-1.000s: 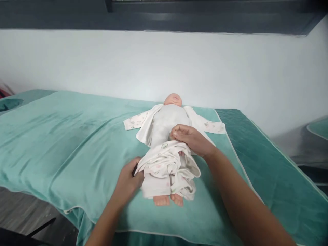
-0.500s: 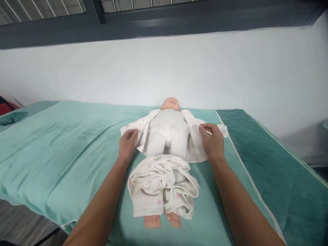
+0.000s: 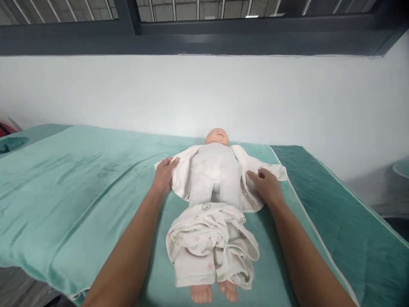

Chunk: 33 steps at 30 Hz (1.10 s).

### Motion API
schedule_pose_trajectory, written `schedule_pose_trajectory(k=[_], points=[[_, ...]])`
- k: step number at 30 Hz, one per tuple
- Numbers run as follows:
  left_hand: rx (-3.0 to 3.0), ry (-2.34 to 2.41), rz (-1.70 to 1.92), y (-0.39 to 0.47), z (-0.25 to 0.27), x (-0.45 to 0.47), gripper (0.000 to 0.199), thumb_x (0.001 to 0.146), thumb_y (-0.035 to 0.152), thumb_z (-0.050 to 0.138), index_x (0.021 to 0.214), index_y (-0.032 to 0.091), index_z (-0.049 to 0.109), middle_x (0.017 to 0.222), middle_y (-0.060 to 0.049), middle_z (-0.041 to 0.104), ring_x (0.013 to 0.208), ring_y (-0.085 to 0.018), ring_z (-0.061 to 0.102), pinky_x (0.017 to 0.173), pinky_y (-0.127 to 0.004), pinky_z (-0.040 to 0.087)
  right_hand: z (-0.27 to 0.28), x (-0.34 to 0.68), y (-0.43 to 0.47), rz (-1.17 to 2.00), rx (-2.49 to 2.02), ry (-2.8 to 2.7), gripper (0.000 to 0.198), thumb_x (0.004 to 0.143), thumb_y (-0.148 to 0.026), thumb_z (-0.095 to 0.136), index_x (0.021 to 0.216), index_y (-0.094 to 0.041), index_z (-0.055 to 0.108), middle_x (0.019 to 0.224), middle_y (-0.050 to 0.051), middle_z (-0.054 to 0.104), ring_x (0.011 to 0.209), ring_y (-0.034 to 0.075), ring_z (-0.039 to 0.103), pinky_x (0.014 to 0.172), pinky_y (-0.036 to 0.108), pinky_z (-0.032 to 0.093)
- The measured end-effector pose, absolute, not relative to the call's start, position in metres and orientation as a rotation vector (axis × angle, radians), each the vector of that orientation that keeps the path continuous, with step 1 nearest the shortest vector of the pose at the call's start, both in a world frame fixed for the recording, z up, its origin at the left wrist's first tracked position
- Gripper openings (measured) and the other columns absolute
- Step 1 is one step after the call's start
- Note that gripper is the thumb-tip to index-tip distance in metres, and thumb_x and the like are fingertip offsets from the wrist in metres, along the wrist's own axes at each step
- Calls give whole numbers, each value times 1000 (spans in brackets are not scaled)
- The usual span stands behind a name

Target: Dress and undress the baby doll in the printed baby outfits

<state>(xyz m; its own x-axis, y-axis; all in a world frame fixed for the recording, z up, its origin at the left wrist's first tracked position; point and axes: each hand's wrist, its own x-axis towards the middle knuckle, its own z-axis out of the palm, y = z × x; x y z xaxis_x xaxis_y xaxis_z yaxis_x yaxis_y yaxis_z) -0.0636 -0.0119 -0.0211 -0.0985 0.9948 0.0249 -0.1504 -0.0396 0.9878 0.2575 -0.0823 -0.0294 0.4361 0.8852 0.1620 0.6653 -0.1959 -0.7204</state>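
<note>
A baby doll (image 3: 215,170) lies on its back, its head toward the wall and its bare feet toward me. Its body is white cloth. A white printed baby shirt (image 3: 251,198) is spread open under it, with the sleeves out to both sides. My left hand (image 3: 165,175) is closed on the shirt's left side near the sleeve. On the right, my right hand (image 3: 267,185) has bent fingers pinched at the shirt's other front panel; the fingertips are partly hidden. White printed baby trousers (image 3: 211,243) are bunched around the doll's lower legs.
Light green cloth (image 3: 79,183) covers the bed beneath the doll. A darker green quilted cover (image 3: 345,221) lies to the right. Behind the bed stands a white wall (image 3: 179,94) under a dark window frame (image 3: 223,38) with bars.
My view has tilted up slightly, so the doll appears lower. My left hand has shifted the shirt's left side, which looks drawn in. My right hand has moved a little lower along the right panel.
</note>
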Motion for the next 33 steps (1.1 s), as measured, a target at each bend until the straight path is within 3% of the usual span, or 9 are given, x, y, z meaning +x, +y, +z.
schedule_pose_trajectory(k=[4, 7, 11, 17, 24, 30, 33], points=[[917, 1245, 1505, -12, -22, -84, 41, 62, 47, 79, 81, 17, 58, 68, 1, 58, 57, -12, 51, 56, -26, 41, -31, 267, -81, 293, -1942, -1185, 33, 78, -54, 56, 80, -21, 56, 70, -1, 52, 65, 17, 46, 62, 30, 34], [1099, 1499, 1484, -15, -27, -98, 35, 66, 43, 74, 86, 17, 60, 77, -1, 64, 61, -14, 54, 59, -26, 41, -37, 284, -79, 152, -2045, -1228, 39, 81, -51, 54, 98, -17, 61, 89, 8, 65, 78, 22, 54, 70, 33, 38], [1416, 1854, 1382, -25, -33, -104, 25, 74, 39, 64, 90, 19, 62, 84, -3, 68, 71, -18, 58, 68, -28, 42, -47, 316, -91, 138, -2186, -1253, 44, 84, -52, 51, 108, -18, 64, 104, 13, 69, 89, 26, 60, 76, 34, 42], [1518, 2100, 1286, -42, -34, -103, 23, 81, 42, 57, 92, 23, 62, 81, -3, 67, 78, -21, 60, 66, -28, 38, -44, 330, -118, 105, -2248, -1136, 43, 84, -54, 52, 102, -20, 69, 103, 14, 72, 93, 29, 64, 77, 36, 44], [1510, 2309, 1009, -60, -26, -94, 23, 85, 40, 53, 99, 25, 62, 90, -5, 70, 86, -27, 62, 62, -30, 32, -39, 318, -122, 80, -2385, -1172, 39, 88, -49, 46, 112, -23, 64, 107, 12, 70, 95, 30, 64, 78, 41, 45], [1560, 2360, 1041, -68, -27, -87, 20, 85, 29, 52, 101, 23, 61, 93, -7, 68, 89, -27, 62, 66, -32, 36, -39, 298, -118, -162, -1892, -1307, 29, 84, -40, 54, 99, -17, 63, 106, 13, 64, 95, 25, 61, 85, 39, 46], [1578, 2367, 1219, -69, -29, -85, 22, 84, 26, 53, 105, 20, 59, 85, -5, 62, 85, -25, 59, 69, -32, 38, -30, 265, -124, 101, -1549, -1393, 27, 87, -44, 55, 96, -19, 62, 94, 8, 66, 85, 20, 61, 79, 33, 48]])
